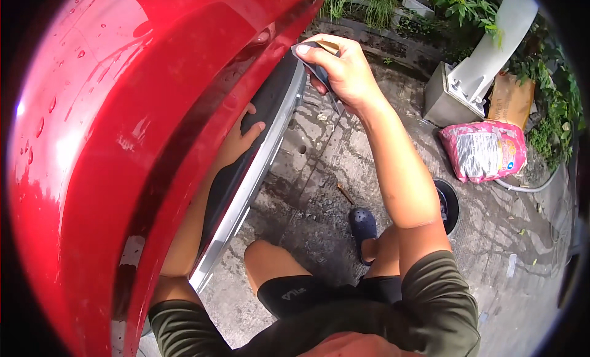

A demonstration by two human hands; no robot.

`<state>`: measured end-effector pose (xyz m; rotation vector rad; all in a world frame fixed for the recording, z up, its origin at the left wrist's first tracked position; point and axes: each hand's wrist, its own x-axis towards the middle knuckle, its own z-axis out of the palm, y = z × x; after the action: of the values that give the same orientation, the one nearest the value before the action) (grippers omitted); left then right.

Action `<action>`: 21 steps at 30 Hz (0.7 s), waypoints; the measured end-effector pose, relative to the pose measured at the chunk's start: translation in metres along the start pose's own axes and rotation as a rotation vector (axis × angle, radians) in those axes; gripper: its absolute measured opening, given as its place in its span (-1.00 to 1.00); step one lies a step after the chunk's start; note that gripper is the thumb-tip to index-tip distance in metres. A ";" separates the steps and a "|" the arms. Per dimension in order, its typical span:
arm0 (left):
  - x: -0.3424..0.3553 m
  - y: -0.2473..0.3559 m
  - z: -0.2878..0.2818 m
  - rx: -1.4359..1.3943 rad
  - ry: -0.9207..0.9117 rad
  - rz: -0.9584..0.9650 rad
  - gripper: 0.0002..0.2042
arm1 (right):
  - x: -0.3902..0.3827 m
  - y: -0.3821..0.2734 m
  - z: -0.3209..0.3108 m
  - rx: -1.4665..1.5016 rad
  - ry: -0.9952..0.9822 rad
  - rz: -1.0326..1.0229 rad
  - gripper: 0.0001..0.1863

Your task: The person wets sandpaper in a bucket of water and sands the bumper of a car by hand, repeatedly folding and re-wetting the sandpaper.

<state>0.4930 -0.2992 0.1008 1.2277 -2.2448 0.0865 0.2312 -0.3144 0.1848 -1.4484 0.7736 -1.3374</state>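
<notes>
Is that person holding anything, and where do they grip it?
The right hand holds a thin dark sheet near its upper end. The left hand is on a black panel; any grip unclear.

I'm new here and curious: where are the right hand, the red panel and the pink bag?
Right hand (345, 73): head view, middle of the hand.
Red panel (144, 96): head view, its glossy face.
Pink bag (482, 153): head view, pale middle patch.

Red panel bars the right hand leftward; rightward lies open.
</notes>
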 end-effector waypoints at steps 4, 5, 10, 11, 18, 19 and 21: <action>0.003 0.008 0.001 -0.082 -0.023 -0.009 -0.70 | 0.005 0.008 0.000 0.027 -0.005 -0.140 -0.81; 0.003 0.007 -0.002 -0.076 -0.043 -0.018 -0.70 | 0.007 0.009 0.002 0.036 -0.009 -0.139 -0.81; 0.002 0.005 -0.004 -0.069 -0.038 -0.013 -0.70 | 0.014 0.012 0.009 -0.049 -0.020 -0.224 -0.81; 0.002 0.005 -0.004 -0.079 -0.047 -0.032 -0.70 | 0.015 0.012 0.009 -0.045 -0.025 -0.220 -0.81; 0.004 0.006 -0.003 -0.047 -0.029 0.000 -0.71 | 0.001 0.009 0.025 0.063 -0.047 -0.134 -0.82; 0.002 0.004 -0.005 -0.039 -0.037 -0.008 -0.71 | -0.006 0.005 0.034 0.064 -0.033 -0.110 -0.84; 0.003 0.006 -0.005 -0.036 -0.046 -0.009 -0.71 | -0.001 0.008 0.031 0.084 0.011 -0.129 -0.84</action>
<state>0.4897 -0.2962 0.1079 1.2324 -2.2704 0.0147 0.2618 -0.3086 0.1794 -1.4458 0.6317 -1.4592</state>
